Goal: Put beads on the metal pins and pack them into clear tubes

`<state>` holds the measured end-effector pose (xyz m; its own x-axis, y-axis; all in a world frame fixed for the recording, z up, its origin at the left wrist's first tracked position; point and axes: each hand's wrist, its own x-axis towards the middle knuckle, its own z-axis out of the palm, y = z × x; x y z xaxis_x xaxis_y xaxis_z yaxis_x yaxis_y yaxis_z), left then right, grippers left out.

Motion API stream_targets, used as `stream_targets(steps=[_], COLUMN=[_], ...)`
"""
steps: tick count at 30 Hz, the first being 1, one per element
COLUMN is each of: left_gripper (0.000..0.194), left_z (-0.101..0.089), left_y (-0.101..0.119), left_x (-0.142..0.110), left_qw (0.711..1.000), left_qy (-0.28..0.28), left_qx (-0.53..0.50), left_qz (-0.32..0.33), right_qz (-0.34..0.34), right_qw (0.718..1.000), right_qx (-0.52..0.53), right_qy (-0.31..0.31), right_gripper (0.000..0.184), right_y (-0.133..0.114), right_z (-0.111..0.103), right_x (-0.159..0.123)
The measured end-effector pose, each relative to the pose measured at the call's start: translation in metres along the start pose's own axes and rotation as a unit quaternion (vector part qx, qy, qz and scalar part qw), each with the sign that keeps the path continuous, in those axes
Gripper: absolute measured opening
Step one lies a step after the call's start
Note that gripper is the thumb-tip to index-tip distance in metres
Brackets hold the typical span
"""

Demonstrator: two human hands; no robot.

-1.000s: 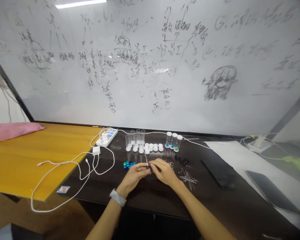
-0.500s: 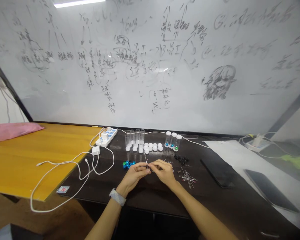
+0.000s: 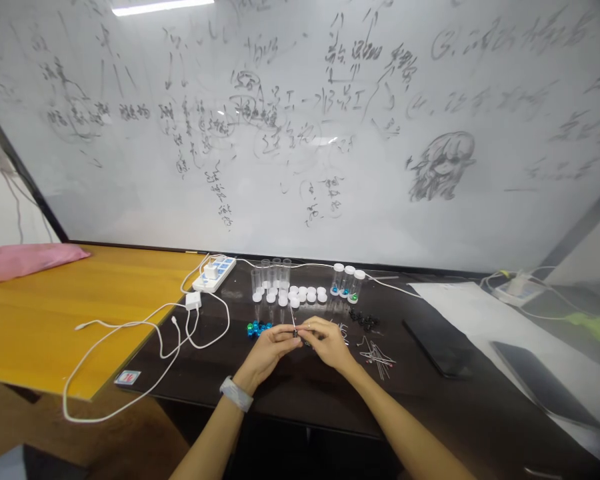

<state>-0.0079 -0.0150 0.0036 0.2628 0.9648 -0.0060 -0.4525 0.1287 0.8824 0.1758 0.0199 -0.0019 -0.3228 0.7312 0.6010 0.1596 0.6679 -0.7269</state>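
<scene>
My left hand (image 3: 270, 352) and my right hand (image 3: 328, 343) meet over the dark table, fingertips pinched together on a thin metal pin (image 3: 293, 321) that sticks up between them, with a small dark bead at its base. Blue and green beads (image 3: 258, 327) lie just left of my left hand. Black beads (image 3: 364, 319) and a scatter of loose pins (image 3: 377, 355) lie to the right of my right hand. Behind my hands stand clear open vials (image 3: 270, 275), several white caps (image 3: 300, 295) and three capped vials (image 3: 347, 281).
A white power strip (image 3: 214, 274) with a charger and long white cables (image 3: 130, 347) lies at the left. Two dark phones (image 3: 439, 341) (image 3: 543, 383) rest on the right near white paper (image 3: 473, 313). A pink bag (image 3: 27, 258) lies on the yellow table. A whiteboard (image 3: 300, 133) stands behind.
</scene>
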Motion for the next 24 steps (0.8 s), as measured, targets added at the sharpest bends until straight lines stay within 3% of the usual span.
stream_targets(steps=[9,16,20,24], left_gripper=[0.039,0.037,0.041,0.041], left_z=[-0.001,-0.001,-0.001,-0.003], left_y=[-0.002,-0.002,-0.002,-0.005], left_x=[0.001,0.001,0.001,0.003], left_qw=[1.0,1.0,0.999,0.999], left_qy=[-0.001,0.007,0.019,0.038], left_qx=[0.005,0.011,0.026,0.029], left_qz=[0.014,0.012,0.01,0.018], right_qz=[0.056,0.035,0.021,0.058], right_qw=[0.994,0.999,0.999,0.996], right_qx=[0.057,0.002,-0.029,-0.045], right_qy=[0.077,0.019,0.035,0.046], right_gripper=[0.025,0.031,0.049,0.045], right_y=[0.005,-0.01,-0.013,-0.012], right_z=[0.01,0.004,-0.002,-0.005], right_x=[-0.002,-0.003,-0.001,0.003])
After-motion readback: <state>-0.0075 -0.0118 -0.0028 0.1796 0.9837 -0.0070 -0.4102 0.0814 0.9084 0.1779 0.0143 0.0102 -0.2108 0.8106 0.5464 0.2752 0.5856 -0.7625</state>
